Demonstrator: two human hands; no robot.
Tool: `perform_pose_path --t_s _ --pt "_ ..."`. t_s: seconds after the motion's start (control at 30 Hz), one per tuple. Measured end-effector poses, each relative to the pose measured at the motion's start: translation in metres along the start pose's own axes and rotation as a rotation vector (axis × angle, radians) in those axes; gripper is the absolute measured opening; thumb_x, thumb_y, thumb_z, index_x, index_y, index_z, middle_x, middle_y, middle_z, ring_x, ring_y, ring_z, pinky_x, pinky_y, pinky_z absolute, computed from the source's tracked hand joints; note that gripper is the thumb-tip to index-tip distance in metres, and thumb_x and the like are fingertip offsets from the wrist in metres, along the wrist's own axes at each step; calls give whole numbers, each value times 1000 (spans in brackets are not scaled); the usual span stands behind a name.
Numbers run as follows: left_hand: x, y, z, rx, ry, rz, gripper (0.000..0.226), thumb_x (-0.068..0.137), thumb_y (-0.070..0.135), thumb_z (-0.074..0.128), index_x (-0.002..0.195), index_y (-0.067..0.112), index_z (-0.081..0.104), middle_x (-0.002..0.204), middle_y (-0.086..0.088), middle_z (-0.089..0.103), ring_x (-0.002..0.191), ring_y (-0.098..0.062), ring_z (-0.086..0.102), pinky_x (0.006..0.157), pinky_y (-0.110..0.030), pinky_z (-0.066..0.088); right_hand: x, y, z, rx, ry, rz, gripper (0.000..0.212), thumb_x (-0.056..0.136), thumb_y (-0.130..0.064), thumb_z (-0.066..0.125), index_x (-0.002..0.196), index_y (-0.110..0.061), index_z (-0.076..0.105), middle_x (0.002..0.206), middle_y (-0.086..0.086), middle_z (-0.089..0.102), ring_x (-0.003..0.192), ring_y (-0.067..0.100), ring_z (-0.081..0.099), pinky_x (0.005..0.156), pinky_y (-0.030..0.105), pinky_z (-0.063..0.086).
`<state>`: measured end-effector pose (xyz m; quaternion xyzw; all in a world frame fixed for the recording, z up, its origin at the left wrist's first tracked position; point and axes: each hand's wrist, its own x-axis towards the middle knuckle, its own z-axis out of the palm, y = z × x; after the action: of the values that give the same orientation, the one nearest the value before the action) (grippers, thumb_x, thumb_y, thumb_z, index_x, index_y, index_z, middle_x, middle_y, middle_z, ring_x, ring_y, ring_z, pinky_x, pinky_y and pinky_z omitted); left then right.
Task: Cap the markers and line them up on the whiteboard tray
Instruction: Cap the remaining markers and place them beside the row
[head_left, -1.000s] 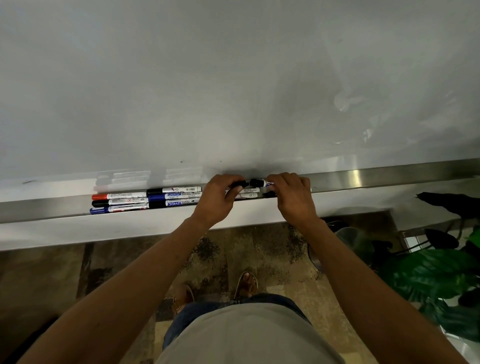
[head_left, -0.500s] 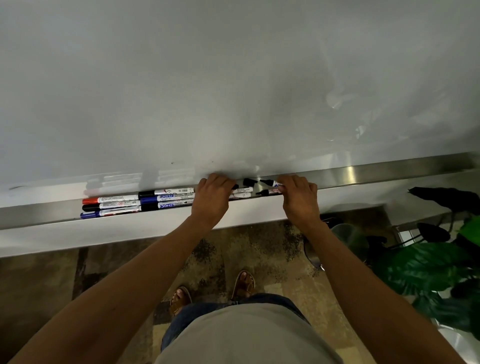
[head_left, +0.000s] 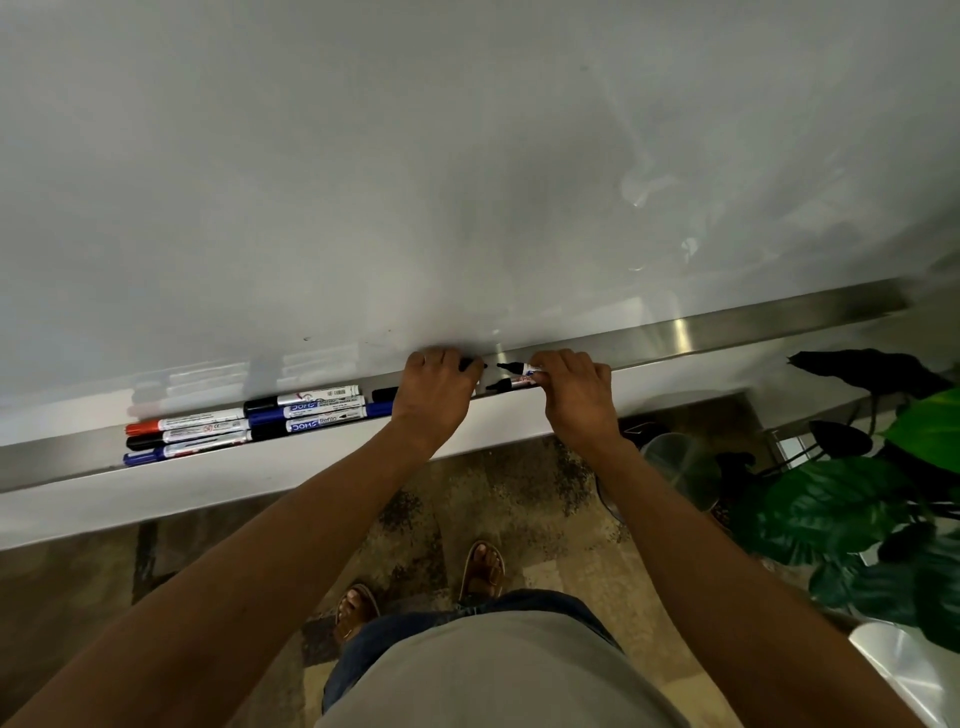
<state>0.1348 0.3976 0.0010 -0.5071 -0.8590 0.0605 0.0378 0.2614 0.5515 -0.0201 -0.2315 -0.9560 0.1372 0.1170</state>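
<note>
Right hand (head_left: 574, 387) is pinching an uncapped marker (head_left: 519, 369) over the tray (head_left: 727, 332), nib pointing left. Left hand (head_left: 436, 389) is curling round a black cap (head_left: 470, 365) just beside it. Best keeping both in line, then pushing until seated.

Both hands at the steel whiteboard tray (head_left: 727, 332). Left hand (head_left: 434, 395) curled around a black cap (head_left: 470, 365). Right hand (head_left: 574, 389) pinches an uncapped marker (head_left: 519, 369), tip toward the cap, slightly apart. Capped markers (head_left: 249, 423) lined up left.
</note>
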Motion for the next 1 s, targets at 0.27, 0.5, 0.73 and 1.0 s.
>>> perform_pose_path --t_s 0.27,0.5,0.73,1.0 --pt "3 4 -7 -53 -107 2 21 74 2 66 94 9 67 90 -9 64 57 -27 62 46 -27 37 2 0 0 9 -10 -2 31 82 1 64 109 -15 63 102 7 66 93 30 56 75 36 31" --pt "14 3 -10 -116 -157 29 32 88 2 48 119 9 53 109 -12 61 88 -31 63 67 -36 46 2 3 -3 20 -8 -8 31 83 1 65 110 -14 63 103 8 66 93 31 57 76 36 32" --pt "13 -3 2 -187 -18 77 37 65 -6 71 100 3 65 93 -15 65 64 -32 64 51 -36 52 3 3 -4 40 14 3 32 81 3 66 109 -13 63 102 9 66 94 31 58 78 39 36" --pt "2 -8 24 -147 201 132 32 86 7 38 107 5 62 101 -13 63 74 -29 63 52 -35 53 2 0 -2 52 58 -4 31 81 2 68 108 -13 64 101 9 67 92 31 58 77 38 37"
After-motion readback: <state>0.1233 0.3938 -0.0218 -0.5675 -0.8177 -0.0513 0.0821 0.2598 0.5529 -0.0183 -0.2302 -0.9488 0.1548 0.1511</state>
